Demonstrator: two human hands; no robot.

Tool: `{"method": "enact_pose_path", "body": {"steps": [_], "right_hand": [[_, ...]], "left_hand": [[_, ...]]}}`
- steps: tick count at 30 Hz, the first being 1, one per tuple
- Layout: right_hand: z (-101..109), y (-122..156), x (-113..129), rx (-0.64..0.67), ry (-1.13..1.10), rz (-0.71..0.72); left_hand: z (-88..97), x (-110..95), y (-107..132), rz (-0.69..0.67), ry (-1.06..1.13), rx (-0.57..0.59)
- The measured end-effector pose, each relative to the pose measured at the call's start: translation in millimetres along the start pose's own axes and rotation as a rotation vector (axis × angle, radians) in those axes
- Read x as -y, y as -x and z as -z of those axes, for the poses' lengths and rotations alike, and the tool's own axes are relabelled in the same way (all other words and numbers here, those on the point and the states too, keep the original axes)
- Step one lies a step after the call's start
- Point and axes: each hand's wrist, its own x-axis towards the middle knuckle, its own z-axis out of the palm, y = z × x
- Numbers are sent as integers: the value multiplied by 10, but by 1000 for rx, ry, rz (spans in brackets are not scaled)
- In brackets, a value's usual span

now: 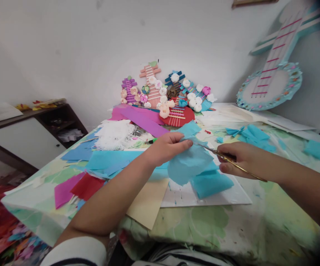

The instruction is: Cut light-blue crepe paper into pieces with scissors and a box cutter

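Note:
My left hand [167, 147] pinches a rounded piece of light blue crepe paper [189, 166] near its top edge, thumb and fingers closed on it. My right hand [239, 159] is closed around gold-handled scissors [229, 159], whose blades point left and lie at the paper's upper edge, close to my left thumb. Whether the blades are apart cannot be made out. Beneath the held piece, a folded strip of blue crepe paper [211, 184] rests on a white board [221, 199]. More light blue paper [191, 127] shows just behind my left fingers.
Decorated paper guitars [178, 116] with paper flowers lean at the wall. A large blue guitar [273, 79] stands back right. Blue scraps [255, 136], shredded white paper [114, 135], purple paper [149, 121], a tan sheet [149, 201] and red paper [87, 186] lie on the covered table. A cabinet [27, 144] is left.

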Motion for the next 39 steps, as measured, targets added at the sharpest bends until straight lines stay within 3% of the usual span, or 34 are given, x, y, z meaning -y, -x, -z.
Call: {"method": "enact_pose_path", "body": {"steps": [7, 12, 23, 30, 39], "right_hand": [[3, -28, 37, 11, -26, -15], [-2, -33, 59, 3, -52, -15], [-65, -82, 87, -71, -59, -155], [-111, 48, -46, -56, 18, -29], [-133, 89, -75, -50, -51, -4]], "left_hand": [[-28, -15, 23, 23, -7, 86], [-29, 2, 27, 23, 10, 69], [-26, 7, 29, 16, -3, 56], [-33, 16, -1, 31, -53, 84], [-204, 23, -104, 66, -164, 147]]}}
